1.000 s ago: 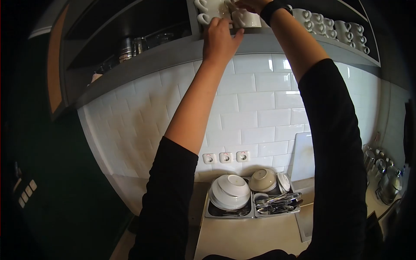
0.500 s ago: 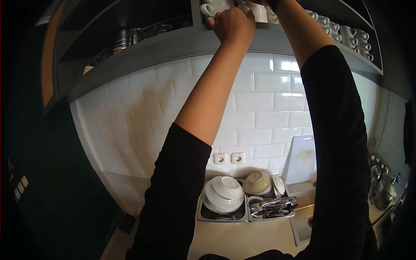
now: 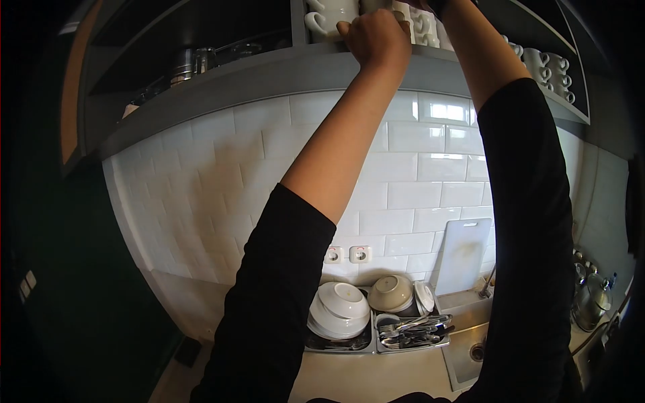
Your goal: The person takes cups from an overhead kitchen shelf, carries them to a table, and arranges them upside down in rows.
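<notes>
left hand [image 3: 379, 40] and right hand [image 3: 423, 4] seem busy handling white mugs [image 3: 336, 20] on the shelf [image 3: 322, 68]; what the fingers hold, i cannot tell. moving any calls for clearing neighbours.

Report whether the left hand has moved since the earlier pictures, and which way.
Yes. The left hand has moved to the right, farther from the grey upright divider of the wall cabinet.

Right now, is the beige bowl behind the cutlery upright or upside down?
Upside down: the beige bowl shows its round base facing up.
</notes>
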A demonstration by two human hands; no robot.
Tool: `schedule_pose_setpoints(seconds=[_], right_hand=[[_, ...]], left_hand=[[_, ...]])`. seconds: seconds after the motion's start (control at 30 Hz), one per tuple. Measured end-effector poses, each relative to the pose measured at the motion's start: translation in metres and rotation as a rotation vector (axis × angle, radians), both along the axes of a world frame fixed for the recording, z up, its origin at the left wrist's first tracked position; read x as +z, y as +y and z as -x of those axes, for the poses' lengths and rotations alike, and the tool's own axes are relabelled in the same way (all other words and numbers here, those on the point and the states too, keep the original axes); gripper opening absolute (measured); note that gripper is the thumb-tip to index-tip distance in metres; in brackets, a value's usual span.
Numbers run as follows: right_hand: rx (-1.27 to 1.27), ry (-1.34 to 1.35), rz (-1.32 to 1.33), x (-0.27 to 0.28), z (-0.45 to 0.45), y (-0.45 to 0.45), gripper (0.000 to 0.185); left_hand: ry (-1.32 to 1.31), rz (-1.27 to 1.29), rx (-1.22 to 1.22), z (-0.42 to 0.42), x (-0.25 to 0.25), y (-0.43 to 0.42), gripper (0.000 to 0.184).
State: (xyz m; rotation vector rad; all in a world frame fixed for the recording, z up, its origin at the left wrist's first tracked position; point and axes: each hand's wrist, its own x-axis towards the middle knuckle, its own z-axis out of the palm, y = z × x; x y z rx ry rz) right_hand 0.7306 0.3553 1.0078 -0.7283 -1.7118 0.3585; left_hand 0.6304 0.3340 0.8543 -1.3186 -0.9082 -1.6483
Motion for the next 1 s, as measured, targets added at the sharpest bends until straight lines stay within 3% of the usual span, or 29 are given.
schedule_pose_setpoints(seconds=[0.2,0.3,0.5,0.6,0.8,0.9,0.93,1.0], right_hand=[[0.154,-0.074,0.126,0.007,-0.036,0.001,0.013],[0.180,0.044,0.122,-0.005,-0.034,-0.003,0.016],[0.202,0.224,0.029,-0.010,-0.031,0.015,0.023],[0.187,0.290,0.031,-0.018,-0.030,0.006,0.023],[0.105,0.162,0.068,-0.022,-0.045,-0.004,0.023],[0.167,0.158,0.039,-0.015,-0.047,0.010,0.024],[0.161,0.147,0.031,-0.012,-0.047,0.012,0.024],[0.149,0.124,0.017,-0.007,-0.047,0.021,0.026]], left_hand=[[0.033,-0.094,-0.089,-0.016,0.004,0.007,0.017],[0.047,0.043,-0.014,-0.021,0.007,0.004,0.021],[0.063,-0.164,-0.109,-0.030,0.008,0.025,0.015],[0.067,-0.132,-0.097,-0.036,0.010,0.026,0.016],[0.144,-0.147,-0.110,-0.043,0.008,0.022,0.015],[0.059,-0.217,-0.171,-0.032,0.012,0.022,0.012],[0.089,-0.199,-0.132,-0.019,0.014,0.020,0.040],[-0.035,-0.073,-0.119,-0.009,0.015,0.011,0.052]])
